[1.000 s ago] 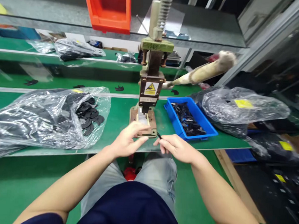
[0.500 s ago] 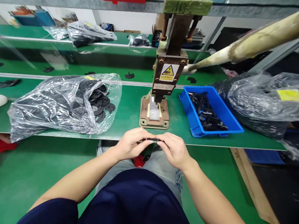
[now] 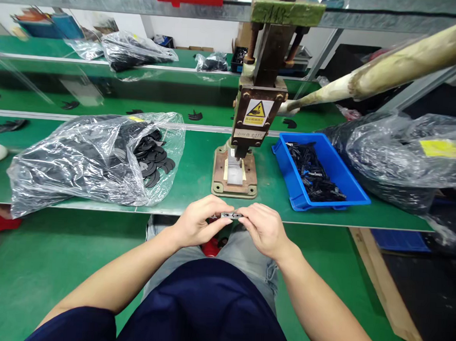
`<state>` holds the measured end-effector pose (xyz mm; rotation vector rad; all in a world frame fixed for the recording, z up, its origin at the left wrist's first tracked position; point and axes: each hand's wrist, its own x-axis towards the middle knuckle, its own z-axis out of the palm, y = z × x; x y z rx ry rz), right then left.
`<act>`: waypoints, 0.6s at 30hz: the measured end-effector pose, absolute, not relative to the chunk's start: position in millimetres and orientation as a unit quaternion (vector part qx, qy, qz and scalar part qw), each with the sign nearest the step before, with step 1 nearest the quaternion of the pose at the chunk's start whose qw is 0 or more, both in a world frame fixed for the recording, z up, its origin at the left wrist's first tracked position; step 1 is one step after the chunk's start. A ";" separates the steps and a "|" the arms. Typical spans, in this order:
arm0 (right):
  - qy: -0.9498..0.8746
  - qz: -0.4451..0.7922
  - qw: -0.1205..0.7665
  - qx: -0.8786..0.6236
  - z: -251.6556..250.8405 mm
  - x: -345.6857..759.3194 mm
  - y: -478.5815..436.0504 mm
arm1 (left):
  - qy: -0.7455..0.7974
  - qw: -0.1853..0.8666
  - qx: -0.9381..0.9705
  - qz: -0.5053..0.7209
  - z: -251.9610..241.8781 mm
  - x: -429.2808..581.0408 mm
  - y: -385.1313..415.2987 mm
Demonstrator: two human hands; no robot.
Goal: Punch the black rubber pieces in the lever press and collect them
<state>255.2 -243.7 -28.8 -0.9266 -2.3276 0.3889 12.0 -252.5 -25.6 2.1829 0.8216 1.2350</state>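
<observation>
Between my left hand [image 3: 202, 220] and my right hand [image 3: 262, 226] is a small dark part with a grey slotted face [image 3: 232, 215]. Thumbs and fingertips of both hands pinch it at its two ends, just off the bench's front edge. Fingers hide much of it, so its exact kind does not show. Directly beyond the hands stands a hand press [image 3: 254, 115] with a yellow warning label, its ram above a small metal fixture [image 3: 234, 175] on the base plate.
On the left lies a clear plastic bag [image 3: 85, 167] with curved black pieces [image 3: 155, 161] at its mouth. A blue bin [image 3: 350, 191] of small black parts stands right of the press. The press's long lever [image 3: 373, 76] reaches over the right side, above another filled bag [image 3: 399, 150].
The part has been turned in my fingers, so its grey slotted face now shows where a thin dark edge was before. Both hands stay in nearly the same place.
</observation>
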 end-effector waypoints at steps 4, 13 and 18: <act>-0.874 0.134 0.286 -0.369 -14.9 265.6 -230.5 | 0.300 0.228 0.806 0.456 -28.1 5.1 -235.0; -0.704 0.117 0.634 -0.297 155.2 301.5 -135.7 | 0.480 0.107 0.786 0.374 -50.5 0.1 -116.1; -0.708 0.204 0.640 -0.219 190.8 269.8 -143.6 | 0.473 0.057 0.833 0.280 -49.5 15.5 -99.7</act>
